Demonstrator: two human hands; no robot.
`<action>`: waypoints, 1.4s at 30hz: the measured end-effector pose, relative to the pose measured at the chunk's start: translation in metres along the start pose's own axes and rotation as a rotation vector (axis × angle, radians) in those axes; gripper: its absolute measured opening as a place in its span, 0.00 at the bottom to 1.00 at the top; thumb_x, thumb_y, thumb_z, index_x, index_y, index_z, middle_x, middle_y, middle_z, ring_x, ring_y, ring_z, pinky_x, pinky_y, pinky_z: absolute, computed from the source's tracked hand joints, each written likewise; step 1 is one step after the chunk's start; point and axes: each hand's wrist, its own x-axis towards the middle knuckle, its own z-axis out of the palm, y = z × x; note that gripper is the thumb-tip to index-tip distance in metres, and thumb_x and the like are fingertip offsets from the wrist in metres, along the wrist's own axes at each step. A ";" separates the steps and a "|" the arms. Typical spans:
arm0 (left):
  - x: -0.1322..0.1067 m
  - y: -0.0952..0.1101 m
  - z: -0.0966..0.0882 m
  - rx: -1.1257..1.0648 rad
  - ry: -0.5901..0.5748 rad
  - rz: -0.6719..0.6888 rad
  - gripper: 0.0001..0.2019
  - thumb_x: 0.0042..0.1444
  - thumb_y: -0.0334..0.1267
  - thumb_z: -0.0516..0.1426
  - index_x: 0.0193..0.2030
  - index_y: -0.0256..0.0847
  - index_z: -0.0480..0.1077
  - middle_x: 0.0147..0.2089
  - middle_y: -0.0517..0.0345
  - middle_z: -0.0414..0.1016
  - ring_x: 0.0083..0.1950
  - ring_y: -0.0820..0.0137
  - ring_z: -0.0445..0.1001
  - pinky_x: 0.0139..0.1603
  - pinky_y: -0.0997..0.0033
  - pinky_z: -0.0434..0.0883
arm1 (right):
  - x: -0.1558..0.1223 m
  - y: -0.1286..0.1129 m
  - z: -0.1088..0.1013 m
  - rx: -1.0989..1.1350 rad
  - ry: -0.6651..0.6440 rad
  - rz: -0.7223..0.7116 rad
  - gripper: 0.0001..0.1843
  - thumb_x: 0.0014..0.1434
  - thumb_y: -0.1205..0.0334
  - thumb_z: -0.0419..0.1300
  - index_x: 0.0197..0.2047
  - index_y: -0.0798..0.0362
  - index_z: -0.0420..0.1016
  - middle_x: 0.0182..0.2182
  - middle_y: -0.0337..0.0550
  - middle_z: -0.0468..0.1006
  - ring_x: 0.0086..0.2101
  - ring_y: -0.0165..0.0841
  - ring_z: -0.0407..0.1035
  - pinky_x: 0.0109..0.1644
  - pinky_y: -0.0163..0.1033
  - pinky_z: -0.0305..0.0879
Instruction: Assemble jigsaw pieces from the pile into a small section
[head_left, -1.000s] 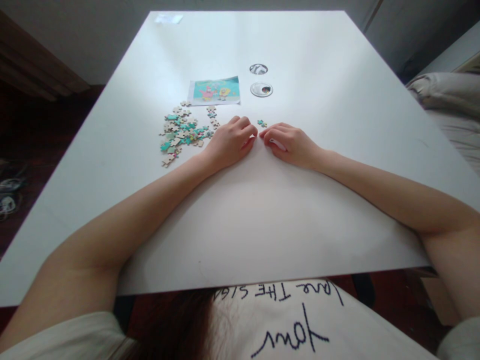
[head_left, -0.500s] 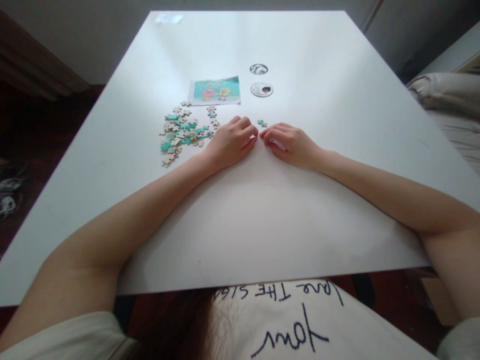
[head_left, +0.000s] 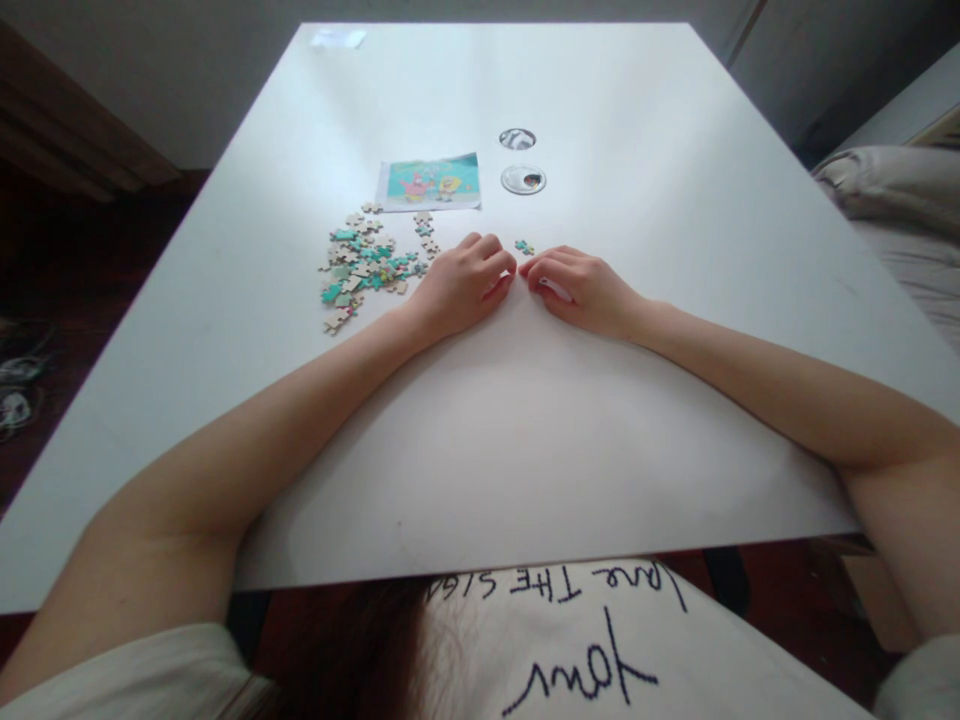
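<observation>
My left hand (head_left: 469, 280) rests on the white table (head_left: 480, 450) with its fingers curled and pinched together. My right hand (head_left: 577, 288) faces it, likewise curled, the two sets of fingertips nearly meeting. Anything between the fingertips is too small or hidden to make out. Just beyond them lies a small joined bit of jigsaw puzzle (head_left: 524, 246), teal and yellow. Left of my left hand spreads a pile of jigsaw pieces (head_left: 367, 268), some teal side up, others bare cardboard side up.
Behind the pile lies a cartoon picture sheet (head_left: 433, 182) with a pink and a yellow figure. To its right are two round silvery lids or discs (head_left: 517, 139) (head_left: 519, 180). A clear wrapper or paper (head_left: 337, 39) lies at the far left corner.
</observation>
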 end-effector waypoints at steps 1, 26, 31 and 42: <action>0.000 0.000 0.000 0.001 -0.004 -0.002 0.11 0.64 0.35 0.48 0.43 0.39 0.71 0.42 0.50 0.72 0.46 0.62 0.70 0.45 0.62 0.72 | 0.000 0.000 0.000 0.000 -0.002 -0.001 0.09 0.59 0.69 0.51 0.40 0.51 0.71 0.48 0.48 0.80 0.50 0.38 0.71 0.54 0.45 0.70; 0.000 0.000 0.000 0.006 -0.010 -0.002 0.11 0.65 0.35 0.48 0.43 0.39 0.71 0.42 0.50 0.72 0.46 0.61 0.70 0.45 0.62 0.72 | 0.000 0.002 0.001 -0.009 0.003 -0.013 0.10 0.58 0.70 0.51 0.40 0.52 0.72 0.47 0.47 0.80 0.49 0.38 0.72 0.53 0.44 0.70; 0.000 0.000 0.001 0.002 -0.007 -0.004 0.11 0.65 0.35 0.48 0.43 0.39 0.71 0.43 0.50 0.71 0.46 0.61 0.70 0.44 0.62 0.72 | 0.000 0.002 0.001 0.001 0.001 -0.001 0.10 0.58 0.69 0.51 0.41 0.52 0.72 0.48 0.48 0.79 0.50 0.38 0.71 0.54 0.45 0.69; 0.000 -0.001 0.002 -0.002 -0.002 -0.008 0.10 0.64 0.35 0.48 0.43 0.40 0.70 0.43 0.51 0.71 0.47 0.60 0.71 0.44 0.61 0.72 | -0.001 0.003 0.001 -0.002 -0.005 -0.011 0.11 0.59 0.69 0.52 0.42 0.52 0.73 0.49 0.47 0.79 0.50 0.38 0.71 0.54 0.45 0.69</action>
